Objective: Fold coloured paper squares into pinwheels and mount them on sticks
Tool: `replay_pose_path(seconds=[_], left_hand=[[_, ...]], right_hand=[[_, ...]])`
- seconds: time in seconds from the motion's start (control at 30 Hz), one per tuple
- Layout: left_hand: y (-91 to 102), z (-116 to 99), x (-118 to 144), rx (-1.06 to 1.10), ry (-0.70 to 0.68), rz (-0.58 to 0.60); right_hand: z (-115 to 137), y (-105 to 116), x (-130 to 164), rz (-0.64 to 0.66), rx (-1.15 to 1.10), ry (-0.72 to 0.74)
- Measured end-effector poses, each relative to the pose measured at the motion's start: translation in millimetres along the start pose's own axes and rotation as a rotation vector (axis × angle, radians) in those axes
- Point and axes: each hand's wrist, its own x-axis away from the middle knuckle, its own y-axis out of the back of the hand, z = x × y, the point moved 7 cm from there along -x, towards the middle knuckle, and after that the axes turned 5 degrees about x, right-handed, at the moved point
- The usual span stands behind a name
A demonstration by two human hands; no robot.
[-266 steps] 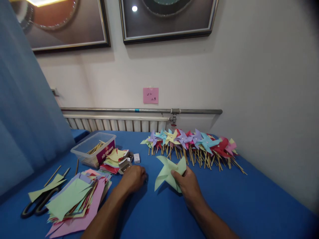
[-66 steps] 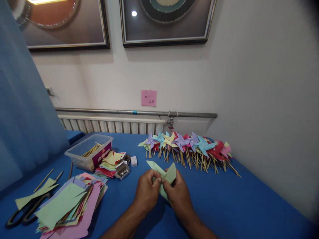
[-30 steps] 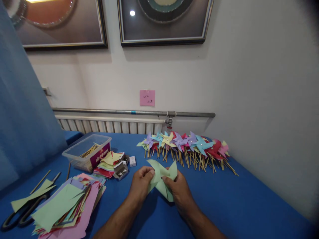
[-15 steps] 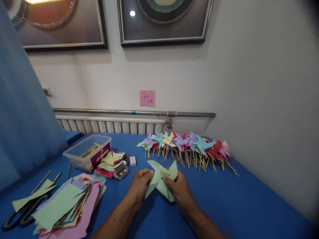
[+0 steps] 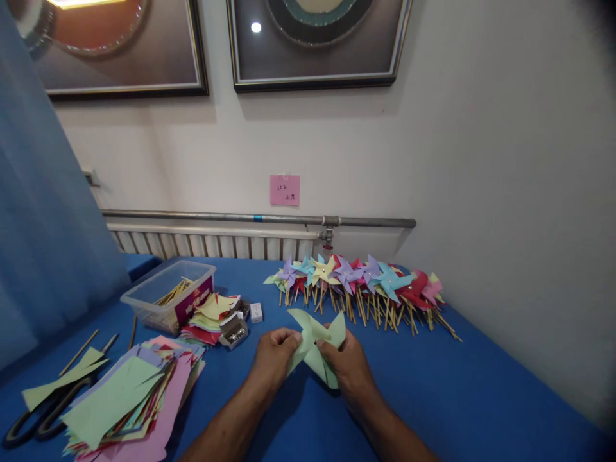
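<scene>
Pinching a green pinwheel (image 5: 315,346) between them, the left hand (image 5: 273,359) and right hand (image 5: 347,369) both grip it. Far left of the hands, a tub (image 5: 166,296) contains sticks (image 5: 176,292).

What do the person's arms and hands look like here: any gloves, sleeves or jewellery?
Both are bare. The left hand and right hand have no gloves, and no rings show on the fingers in view. Both forearms are uncovered as far as the bottom edge of the picture: no sleeves, watch or wristband can be seen.
</scene>
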Motion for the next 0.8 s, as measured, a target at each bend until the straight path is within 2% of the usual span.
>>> replay_pose_path(seconds=[0.13,0.2,0.3,0.47,0.6,0.7,0.8], left_hand=[[-4.1,-17,7,-0.219,-0.203,0.014],[-5.5,-23,11,-0.281,-0.25,0.032],[-3.6,-23,10,-0.202,-0.193,0.052],[-4.3,-6,7,0.049,0.026,0.095],[-10.8,-1,9,0.175,0.066,0.169],[-8.8,1,4,0.147,0.079,0.147],[0.7,-3,-4,-0.031,0.032,0.049]], right_hand=[[2,3,-1,-0.033,0.028,-0.003],[3,3,0,-0.04,0.036,-0.003],[0,3,1,-0.032,0.021,-0.01],[-6,-2,1,0.028,-0.027,0.001],[-10,-1,-2,0.01,-0.024,0.004],[-15,-1,-5,0.01,-0.052,-0.031],[-20,-2,-7,0.033,-0.102,-0.063]])
